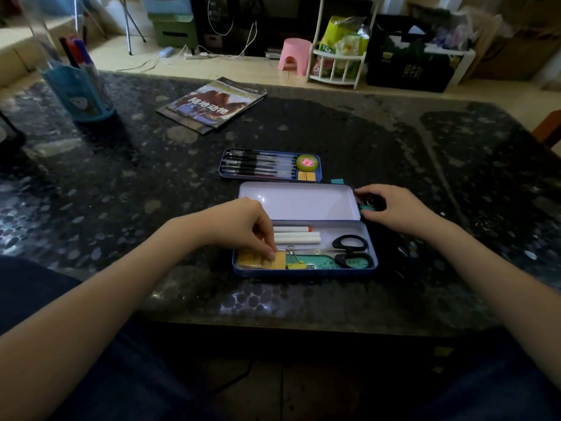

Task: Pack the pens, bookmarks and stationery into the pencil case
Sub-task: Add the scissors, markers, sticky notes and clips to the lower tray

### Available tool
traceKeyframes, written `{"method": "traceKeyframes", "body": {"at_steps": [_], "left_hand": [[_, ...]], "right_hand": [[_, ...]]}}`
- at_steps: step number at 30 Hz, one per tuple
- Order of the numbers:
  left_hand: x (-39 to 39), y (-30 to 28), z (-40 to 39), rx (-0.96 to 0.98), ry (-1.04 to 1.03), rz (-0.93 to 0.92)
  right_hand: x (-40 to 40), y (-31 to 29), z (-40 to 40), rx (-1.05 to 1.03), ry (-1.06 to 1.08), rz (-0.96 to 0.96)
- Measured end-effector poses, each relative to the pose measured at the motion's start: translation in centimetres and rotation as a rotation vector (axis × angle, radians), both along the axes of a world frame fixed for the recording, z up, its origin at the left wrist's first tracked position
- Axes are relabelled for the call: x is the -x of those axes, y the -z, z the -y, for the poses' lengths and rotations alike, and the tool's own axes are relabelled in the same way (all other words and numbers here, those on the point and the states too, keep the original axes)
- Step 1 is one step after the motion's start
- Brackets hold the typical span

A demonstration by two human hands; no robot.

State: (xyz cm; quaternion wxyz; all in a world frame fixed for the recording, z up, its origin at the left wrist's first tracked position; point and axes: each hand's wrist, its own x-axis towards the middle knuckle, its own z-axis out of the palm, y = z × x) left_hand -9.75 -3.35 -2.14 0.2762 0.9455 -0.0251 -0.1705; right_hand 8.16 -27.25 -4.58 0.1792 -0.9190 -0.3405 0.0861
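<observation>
Resting near the front edge of the dark speckled stone table (394, 141), open blue metal pencil case (305, 270) holds black-handled scissors (352, 250). Left hand (239, 226) fingertips pinch yellow sticky tabs (261, 262) in its front-left corner. Right hand (394, 208) fingers curl over small clips at the lid's right edge; grip unclear.

A dark speckled table (121, 183) fronts a pale floor (249, 66), pink stool (295, 56) and white rack (337, 63).

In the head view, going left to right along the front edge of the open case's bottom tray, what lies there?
Yellow sticky tabs under the left hand's fingers → yellow binder clip → black scissors.
</observation>
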Motion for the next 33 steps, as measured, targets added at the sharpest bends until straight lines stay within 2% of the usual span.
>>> {"method": "traceKeyframes", "body": {"at_steps": [4,7,11,15,19,26,33], "left_hand": [[0.1,-0.1,0.1,0.006,-0.003,-0.003],[0.1,0.0,0.0,0.006,-0.001,0.013],[0.1,-0.1,0.1,0.005,0.003,0.017],[0.1,-0.2,0.1,0.004,0.005,0.001],[0.1,-0.2,0.1,-0.004,0.005,0.002],[0.1,-0.2,0.1,-0.002,0.001,0.002],[0.1,-0.3,0.1,-0.003,0.01,-0.001]], "right_hand": [[0.1,-0.3,-0.2,-0.046,0.046,0.073],[0.8,-1.6,-0.5,-0.175,0.105,0.11],[3.9,-3.7,-1.4,-0.348,-0.051,-0.121],[7.5,-3.9,-2.2,-0.262,-0.283,-0.349],[8.7,-3.2,-2.2,-0.131,-0.412,-0.331],[9.3,-2.4,-2.3,-0.122,-0.414,-0.35],[9.7,-2.2,-2.8,-0.222,-0.356,-0.409]]}}
